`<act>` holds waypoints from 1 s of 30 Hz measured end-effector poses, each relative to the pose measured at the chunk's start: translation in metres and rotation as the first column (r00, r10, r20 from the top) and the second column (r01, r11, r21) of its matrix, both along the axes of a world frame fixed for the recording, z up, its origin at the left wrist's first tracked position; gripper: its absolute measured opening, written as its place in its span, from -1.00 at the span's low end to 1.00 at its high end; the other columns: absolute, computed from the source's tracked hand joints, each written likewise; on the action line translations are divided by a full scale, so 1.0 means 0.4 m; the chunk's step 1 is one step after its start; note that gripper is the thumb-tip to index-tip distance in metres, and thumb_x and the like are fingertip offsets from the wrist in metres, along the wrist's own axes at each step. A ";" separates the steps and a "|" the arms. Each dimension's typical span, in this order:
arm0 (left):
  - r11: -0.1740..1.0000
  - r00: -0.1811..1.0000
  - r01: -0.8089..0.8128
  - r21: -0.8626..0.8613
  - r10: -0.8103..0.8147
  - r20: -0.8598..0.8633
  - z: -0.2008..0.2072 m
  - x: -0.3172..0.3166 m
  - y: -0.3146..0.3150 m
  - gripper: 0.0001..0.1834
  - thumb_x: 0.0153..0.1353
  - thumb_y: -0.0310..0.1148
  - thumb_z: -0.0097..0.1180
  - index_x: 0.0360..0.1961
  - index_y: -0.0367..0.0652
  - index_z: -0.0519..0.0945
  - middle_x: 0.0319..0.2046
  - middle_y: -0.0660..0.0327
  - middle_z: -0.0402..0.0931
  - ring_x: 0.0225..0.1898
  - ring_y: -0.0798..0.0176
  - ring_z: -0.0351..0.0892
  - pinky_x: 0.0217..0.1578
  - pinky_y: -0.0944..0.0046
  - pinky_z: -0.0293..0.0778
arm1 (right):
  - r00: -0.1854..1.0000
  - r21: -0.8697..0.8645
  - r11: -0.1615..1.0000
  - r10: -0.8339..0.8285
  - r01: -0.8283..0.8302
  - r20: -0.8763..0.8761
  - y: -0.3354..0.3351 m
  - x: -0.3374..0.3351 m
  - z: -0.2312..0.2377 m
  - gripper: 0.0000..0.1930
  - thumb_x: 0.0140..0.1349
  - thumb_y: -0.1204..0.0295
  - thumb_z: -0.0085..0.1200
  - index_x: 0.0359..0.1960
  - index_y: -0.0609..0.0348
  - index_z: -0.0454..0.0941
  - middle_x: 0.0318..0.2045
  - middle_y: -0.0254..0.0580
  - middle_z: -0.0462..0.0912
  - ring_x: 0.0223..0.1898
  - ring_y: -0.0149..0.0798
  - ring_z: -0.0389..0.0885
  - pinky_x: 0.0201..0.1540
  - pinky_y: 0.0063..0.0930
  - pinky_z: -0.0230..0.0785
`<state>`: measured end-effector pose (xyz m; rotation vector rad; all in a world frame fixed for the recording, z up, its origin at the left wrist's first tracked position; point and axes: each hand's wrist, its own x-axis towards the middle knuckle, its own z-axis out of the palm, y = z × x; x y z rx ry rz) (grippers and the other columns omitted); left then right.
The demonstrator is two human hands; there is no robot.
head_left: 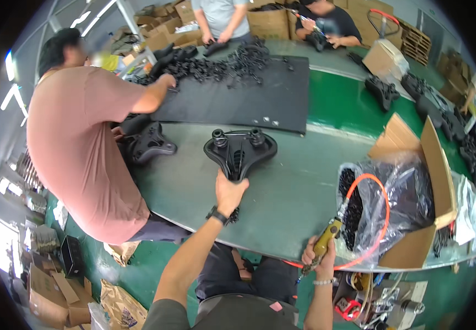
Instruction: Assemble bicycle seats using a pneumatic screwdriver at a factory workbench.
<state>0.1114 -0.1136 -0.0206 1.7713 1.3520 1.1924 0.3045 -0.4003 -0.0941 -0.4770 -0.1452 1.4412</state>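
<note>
A black bicycle saddle (261,152) lies underside up on the green worktable (188,190), its two round springs and metal rails showing at the far, wide end. My left hand (230,192) is closed round the narrow nose. Over the table's near edge, my right hand (321,260) grips a yellow-green air screwdriver (330,233). An orange hose (387,203) runs from the tool's upper end in a loop. The tool's lower tip points down, apart from the saddle.
An open cardboard box (440,170) with plastic film and small black parts (350,220) stands at right. A black mat (232,104) bears a heap of black parts (251,58). A co-worker in pink (84,143) stands close at left by another saddle (152,144). Two more people work across the table.
</note>
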 end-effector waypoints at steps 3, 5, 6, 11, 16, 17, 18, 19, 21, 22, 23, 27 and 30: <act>0.969 0.972 0.231 -0.084 -0.234 -0.031 0.056 0.000 -0.203 -0.25 -0.19 -0.35 0.27 0.08 -0.42 0.32 -0.15 -0.13 0.48 -0.08 -0.16 0.45 0.02 0.05 0.36 | 0.988 0.074 0.996 0.040 -0.051 0.147 -0.027 -0.002 0.030 -0.25 0.11 -0.34 -0.10 -0.22 0.25 0.39 -0.73 -0.27 0.33 -0.75 -0.27 0.33 -0.67 -0.38 0.22; 0.966 0.968 0.207 -0.153 -0.225 -0.109 0.036 -0.003 -0.336 -0.13 -0.18 -0.33 0.29 0.19 -0.44 0.20 -0.09 -0.18 0.40 -0.02 -0.17 0.37 0.05 0.03 0.31 | 0.980 0.182 0.982 0.017 -0.055 0.200 -0.041 -0.011 0.098 -0.23 0.08 -0.36 -0.07 -0.25 0.27 0.40 -0.73 -0.27 0.33 -0.76 -0.29 0.32 -0.70 -0.41 0.21; 0.974 0.969 0.150 -0.169 -0.179 -0.173 0.024 0.001 -0.401 -0.06 -0.18 -0.32 0.30 0.24 -0.45 0.13 -0.06 -0.19 0.35 0.02 -0.18 0.32 0.08 0.03 0.28 | 0.967 0.304 0.950 -0.009 -0.071 0.253 -0.053 -0.023 0.146 -0.21 0.04 -0.39 -0.03 -0.27 0.28 0.41 -0.74 -0.28 0.34 -0.77 -0.31 0.31 -0.72 -0.43 0.20; 0.943 0.957 0.170 -0.285 -0.228 -0.181 -0.040 -0.003 -0.588 0.07 -0.06 -0.19 0.37 0.28 -0.56 -0.01 0.04 -0.22 0.29 0.08 -0.16 0.31 0.12 0.04 0.25 | 0.951 0.532 0.833 -0.020 -0.154 0.307 -0.004 -0.023 0.363 -0.22 0.00 -0.32 0.11 -0.29 0.35 0.46 -0.78 -0.20 0.41 -0.82 -0.27 0.35 -0.76 -0.42 0.30; 0.865 0.885 0.402 -0.301 -0.451 -0.114 -0.019 -0.130 -0.510 -0.29 -0.06 -0.31 0.36 0.11 -0.38 0.37 -0.05 -0.12 0.44 -0.05 -0.01 0.48 -0.08 0.17 0.45 | 0.854 0.733 0.652 -0.256 -0.193 0.453 0.081 -0.038 0.515 -0.28 0.09 -0.21 0.13 -0.25 0.41 0.45 -0.65 -0.04 0.54 -0.70 -0.15 0.54 -0.63 -0.32 0.47; 0.920 0.921 0.343 -0.187 -0.369 -0.127 0.003 -0.142 -0.462 -0.36 -0.06 -0.34 0.36 0.07 -0.32 0.43 -0.07 -0.09 0.47 -0.04 -0.02 0.47 -0.05 0.15 0.43 | 0.836 0.737 0.637 -0.260 -0.228 0.483 0.099 -0.040 0.528 -0.27 0.08 -0.21 0.14 -0.21 0.39 0.43 -0.65 -0.08 0.54 -0.72 -0.16 0.53 -0.65 -0.33 0.46; 0.960 0.952 0.270 -0.071 -0.277 -0.132 0.038 -0.139 -0.411 -0.43 -0.07 -0.37 0.35 0.02 -0.26 0.48 -0.08 -0.05 0.49 -0.03 -0.03 0.47 -0.03 0.13 0.42 | 0.835 0.726 0.647 -0.250 -0.233 0.491 0.108 -0.050 0.530 -0.27 0.08 -0.21 0.14 -0.21 0.39 0.43 -0.65 -0.08 0.54 -0.72 -0.16 0.53 -0.65 -0.33 0.46; 0.953 0.945 0.303 0.017 -0.298 -0.132 0.073 -0.113 -0.349 -0.42 -0.06 -0.35 0.35 0.03 -0.25 0.47 -0.04 -0.03 0.48 0.00 -0.05 0.45 0.02 0.08 0.38 | 0.823 0.719 0.664 -0.282 -0.205 0.494 0.118 -0.061 0.534 -0.22 0.03 -0.23 0.18 -0.13 0.40 0.43 -0.62 -0.07 0.55 -0.67 -0.14 0.55 -0.60 -0.31 0.47; 0.940 0.941 0.327 0.095 -0.315 -0.125 0.090 -0.081 -0.252 -0.42 -0.05 -0.33 0.34 0.04 -0.23 0.47 0.00 -0.02 0.48 0.03 -0.07 0.44 0.07 0.03 0.35 | 0.808 0.703 0.687 -0.302 -0.184 0.506 0.141 -0.099 0.538 -0.15 -0.02 -0.25 0.21 -0.05 0.41 0.43 -0.59 -0.05 0.56 -0.62 -0.12 0.56 -0.56 -0.28 0.49; 0.893 0.895 0.440 0.093 -0.428 -0.122 0.083 -0.059 -0.220 -0.41 -0.04 -0.29 0.33 0.05 -0.22 0.47 0.04 -0.01 0.46 0.08 -0.06 0.42 0.11 0.00 0.30 | 0.754 0.708 0.699 -0.410 -0.102 0.513 0.159 -0.120 0.540 -0.14 -0.02 -0.29 0.16 -0.07 0.38 0.42 -0.60 -0.08 0.55 -0.64 -0.14 0.55 -0.58 -0.30 0.48; 0.832 0.836 0.547 0.092 -0.536 -0.119 0.072 -0.042 -0.199 -0.41 -0.02 -0.26 0.32 0.05 -0.21 0.47 0.08 0.00 0.44 0.12 -0.06 0.40 0.16 -0.04 0.26 | 0.687 0.714 0.700 -0.510 -0.019 0.518 0.176 -0.139 0.540 -0.13 -0.03 -0.34 0.12 -0.09 0.36 0.40 -0.62 -0.10 0.54 -0.66 -0.15 0.55 -0.61 -0.31 0.47; 0.784 0.785 0.619 0.047 -0.617 -0.060 0.012 -0.033 -0.189 -0.43 0.00 -0.20 0.32 0.04 -0.19 0.48 0.05 0.04 0.50 0.09 0.02 0.47 0.20 -0.08 0.22 | 0.462 0.744 0.665 -0.679 0.058 0.571 0.232 -0.159 0.532 -0.11 -0.02 -0.42 0.00 -0.13 0.31 0.35 -0.65 -0.15 0.51 -0.71 -0.20 0.52 -0.67 -0.34 0.44; 0.790 0.792 0.611 0.059 -0.610 -0.025 -0.001 -0.031 -0.187 -0.45 -0.01 -0.20 0.33 0.01 -0.17 0.50 0.01 0.07 0.54 0.05 0.03 0.51 0.19 -0.09 0.23 | 0.386 0.750 0.657 -0.714 0.080 0.584 0.245 -0.163 0.507 -0.11 -0.02 -0.42 0.00 -0.10 0.31 0.34 -0.64 -0.16 0.51 -0.70 -0.20 0.52 -0.68 -0.36 0.42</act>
